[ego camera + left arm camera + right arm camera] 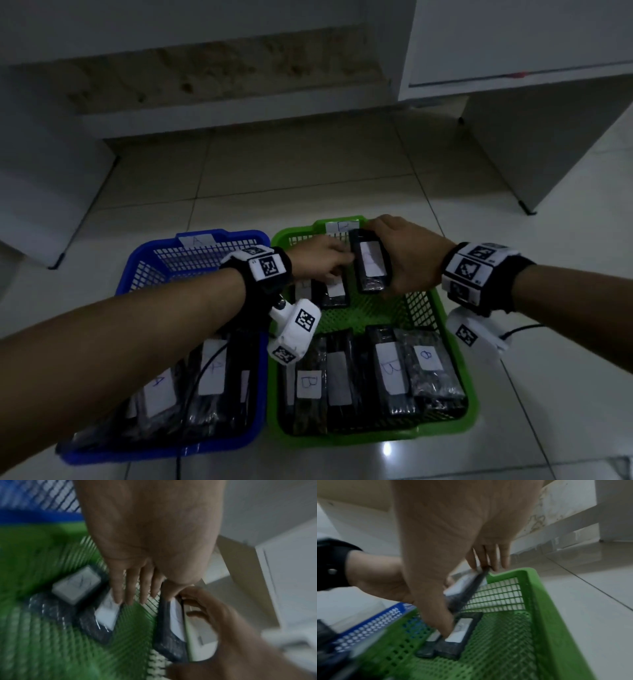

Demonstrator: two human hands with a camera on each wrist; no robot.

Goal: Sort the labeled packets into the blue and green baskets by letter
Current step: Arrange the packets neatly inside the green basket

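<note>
My right hand [394, 257] grips a black packet [370, 263] with a white label, lengthwise between thumb and fingers, above the far half of the green basket [291, 233]. My left hand [325, 257] reaches across with straight fingers to the packet's left edge. In the left wrist view the left hand [154, 582] has its thumb against the packet [171, 635]. The right wrist view shows the right hand [465, 600] holding the packet [471, 586] tilted over two packets [458, 632] on the basket floor. The blue basket [239, 236] stands to the left.
Several B-labelled packets [387, 370] fill the green basket's near half; A-labelled packets [212, 373] lie in the blue one under my left forearm. White tags [197, 240] mark the far rims. White furniture [527, 171] stands behind on the tiled floor.
</note>
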